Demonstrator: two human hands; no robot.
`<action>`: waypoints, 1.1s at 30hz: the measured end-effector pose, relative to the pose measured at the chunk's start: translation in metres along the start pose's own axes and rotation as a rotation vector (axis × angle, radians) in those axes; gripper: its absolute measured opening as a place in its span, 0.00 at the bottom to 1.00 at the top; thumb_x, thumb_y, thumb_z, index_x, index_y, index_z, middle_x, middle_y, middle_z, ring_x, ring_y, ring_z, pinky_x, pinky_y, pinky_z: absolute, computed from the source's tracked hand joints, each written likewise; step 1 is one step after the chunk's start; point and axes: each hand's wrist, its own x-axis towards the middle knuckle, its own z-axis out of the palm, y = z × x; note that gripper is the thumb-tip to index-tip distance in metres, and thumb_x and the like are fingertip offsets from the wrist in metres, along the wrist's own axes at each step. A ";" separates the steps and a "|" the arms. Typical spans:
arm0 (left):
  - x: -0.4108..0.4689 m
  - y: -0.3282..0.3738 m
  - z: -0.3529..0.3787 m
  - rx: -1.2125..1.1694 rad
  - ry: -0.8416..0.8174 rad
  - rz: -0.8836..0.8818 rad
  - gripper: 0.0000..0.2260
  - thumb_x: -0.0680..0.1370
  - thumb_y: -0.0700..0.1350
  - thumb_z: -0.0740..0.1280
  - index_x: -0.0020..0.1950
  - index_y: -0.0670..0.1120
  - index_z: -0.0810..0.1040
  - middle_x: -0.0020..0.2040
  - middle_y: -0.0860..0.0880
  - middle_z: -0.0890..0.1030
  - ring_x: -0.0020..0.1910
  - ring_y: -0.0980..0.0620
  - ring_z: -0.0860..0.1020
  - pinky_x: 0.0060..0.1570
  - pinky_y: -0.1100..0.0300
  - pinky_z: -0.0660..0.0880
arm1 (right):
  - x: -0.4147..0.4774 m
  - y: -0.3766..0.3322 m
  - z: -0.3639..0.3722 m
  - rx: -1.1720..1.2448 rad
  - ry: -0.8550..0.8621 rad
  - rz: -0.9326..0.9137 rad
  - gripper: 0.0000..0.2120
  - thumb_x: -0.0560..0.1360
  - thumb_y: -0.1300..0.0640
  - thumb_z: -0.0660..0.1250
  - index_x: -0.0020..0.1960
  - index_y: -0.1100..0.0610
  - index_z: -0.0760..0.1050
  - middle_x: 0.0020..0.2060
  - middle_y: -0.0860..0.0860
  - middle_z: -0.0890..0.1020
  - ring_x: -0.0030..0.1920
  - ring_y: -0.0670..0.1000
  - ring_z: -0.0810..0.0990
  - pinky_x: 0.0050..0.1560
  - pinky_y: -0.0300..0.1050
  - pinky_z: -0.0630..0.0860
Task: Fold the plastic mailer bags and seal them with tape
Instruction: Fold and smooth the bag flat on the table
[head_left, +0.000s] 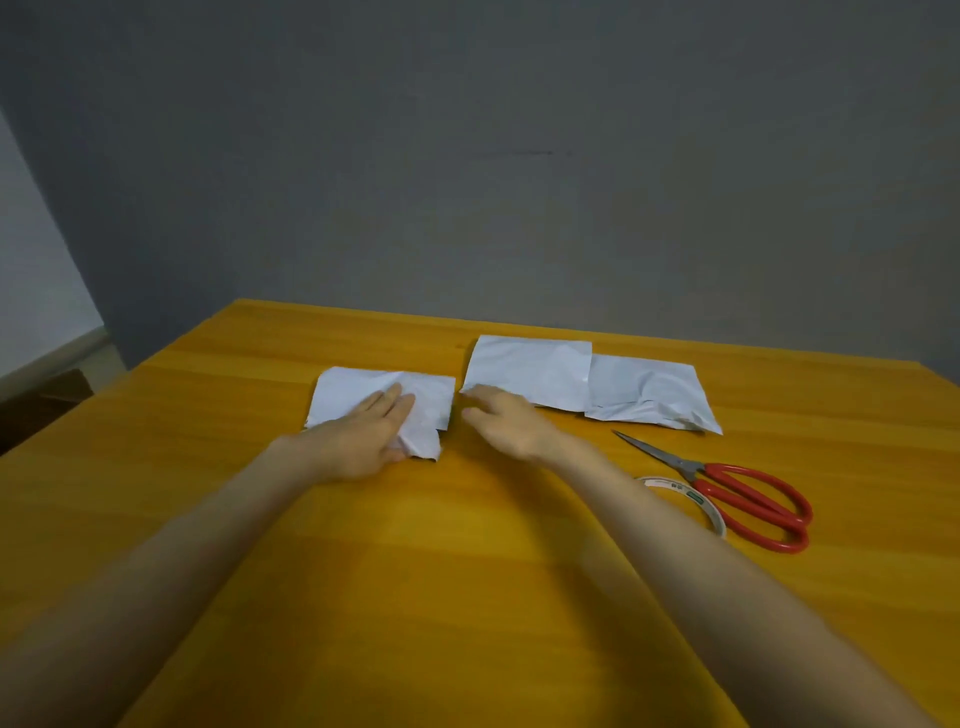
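A folded white mailer bag lies left of centre on the yellow table. My left hand presses flat on it, fingers stretched out, with a crumpled flap beside the thumb. A second white mailer bag lies to its right and overlaps a third, wrinkled mailer bag. My right hand rests with its fingers curled at the near left corner of the second bag; whether it pinches that corner is unclear. A tape roll lies at the right, partly under the scissors.
Red-handled scissors lie at the right, blades pointing toward the bags. The wooden table reaches back to a grey wall. Its left edge runs diagonally, with floor and a dark box beyond.
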 end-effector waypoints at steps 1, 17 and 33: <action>0.004 -0.005 -0.003 -0.016 -0.006 -0.024 0.32 0.81 0.51 0.56 0.76 0.47 0.38 0.77 0.46 0.36 0.76 0.48 0.41 0.75 0.52 0.47 | 0.005 0.008 -0.004 -0.060 0.032 0.008 0.22 0.81 0.55 0.54 0.73 0.60 0.62 0.74 0.56 0.62 0.74 0.55 0.59 0.71 0.46 0.56; 0.087 -0.018 -0.030 -0.191 -0.034 -0.029 0.36 0.78 0.54 0.62 0.76 0.55 0.40 0.77 0.50 0.38 0.77 0.47 0.43 0.74 0.48 0.50 | 0.085 0.075 -0.038 -0.541 -0.033 0.181 0.28 0.80 0.38 0.48 0.77 0.43 0.48 0.77 0.50 0.42 0.76 0.60 0.37 0.72 0.62 0.38; 0.070 0.023 -0.020 -0.223 -0.104 0.046 0.51 0.71 0.62 0.68 0.72 0.56 0.28 0.78 0.49 0.39 0.77 0.47 0.43 0.74 0.46 0.49 | 0.021 0.072 -0.037 -0.377 -0.108 0.089 0.30 0.79 0.36 0.49 0.77 0.42 0.45 0.77 0.49 0.40 0.76 0.56 0.37 0.73 0.59 0.38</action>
